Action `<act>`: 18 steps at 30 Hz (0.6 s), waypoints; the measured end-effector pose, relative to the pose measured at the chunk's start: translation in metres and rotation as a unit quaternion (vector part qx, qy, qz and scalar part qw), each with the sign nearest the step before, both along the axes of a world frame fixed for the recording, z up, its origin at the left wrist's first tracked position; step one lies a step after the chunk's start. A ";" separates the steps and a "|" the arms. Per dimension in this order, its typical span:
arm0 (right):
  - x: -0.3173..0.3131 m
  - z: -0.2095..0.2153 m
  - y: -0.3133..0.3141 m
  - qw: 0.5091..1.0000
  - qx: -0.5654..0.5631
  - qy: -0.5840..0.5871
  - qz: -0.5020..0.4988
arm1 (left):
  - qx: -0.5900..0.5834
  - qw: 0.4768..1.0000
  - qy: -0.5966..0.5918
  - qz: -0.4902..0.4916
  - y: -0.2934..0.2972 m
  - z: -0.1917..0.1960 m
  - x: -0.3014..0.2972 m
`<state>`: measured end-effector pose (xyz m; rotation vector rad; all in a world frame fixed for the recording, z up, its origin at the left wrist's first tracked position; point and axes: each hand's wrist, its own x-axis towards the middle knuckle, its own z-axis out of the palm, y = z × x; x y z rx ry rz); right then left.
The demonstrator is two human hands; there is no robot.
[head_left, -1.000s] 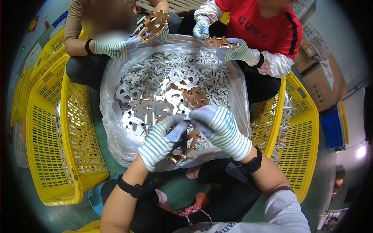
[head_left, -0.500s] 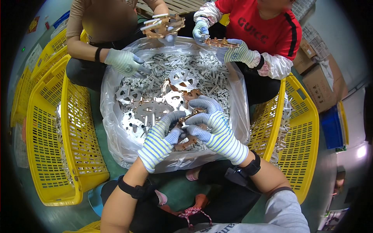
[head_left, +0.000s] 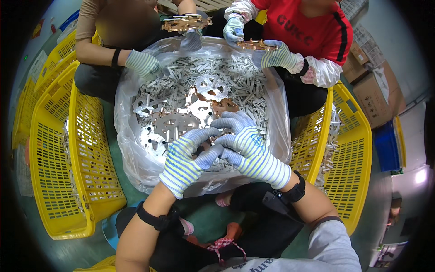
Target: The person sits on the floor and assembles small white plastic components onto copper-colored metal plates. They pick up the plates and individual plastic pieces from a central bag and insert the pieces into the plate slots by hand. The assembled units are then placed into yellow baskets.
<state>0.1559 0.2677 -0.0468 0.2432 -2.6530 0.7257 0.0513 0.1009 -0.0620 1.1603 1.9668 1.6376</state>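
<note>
Plastic bag point(head_left: 131, 149) holds metal parts point(head_left: 204, 90) (silvery, heaped).

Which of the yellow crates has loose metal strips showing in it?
The yellow crate on the person's right: pale metal strips lie along its inner wall. The left yellow crates show only bare mesh.

Blue-and-white striped gloves on both hands point(head_left: 217, 152), silvery metal parts point(head_left: 199, 99), clear plastic bag point(head_left: 131, 140), yellow baskets point(head_left: 68, 149)

Brown cardboard boxes point(head_left: 369, 86), far right
</note>
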 end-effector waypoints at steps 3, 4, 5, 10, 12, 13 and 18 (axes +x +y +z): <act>-0.002 -0.002 -0.003 1.000 -0.015 -0.002 -0.003 | -0.033 0.999 0.017 0.004 0.001 -0.003 -0.002; -0.003 -0.003 -0.004 1.000 0.003 0.004 -0.010 | -0.035 0.999 0.025 0.014 0.001 -0.004 -0.003; -0.004 -0.003 -0.005 1.000 0.019 0.012 -0.019 | -0.020 1.000 -0.021 0.007 0.002 -0.005 -0.002; -0.010 -0.007 -0.002 0.992 -0.035 0.114 -0.029 | 0.000 0.994 -0.099 0.038 -0.004 -0.003 -0.010; -0.008 -0.014 0.006 0.980 -0.133 0.116 -0.097 | 0.007 0.992 -0.097 0.074 -0.002 -0.003 -0.017; -0.009 -0.021 0.011 0.963 -0.213 0.087 -0.140 | -0.017 0.991 -0.067 0.114 -0.005 -0.002 -0.022; -0.003 -0.080 0.042 0.941 -0.012 -0.332 -0.060 | -0.008 0.959 -0.245 0.140 -0.012 -0.007 -0.043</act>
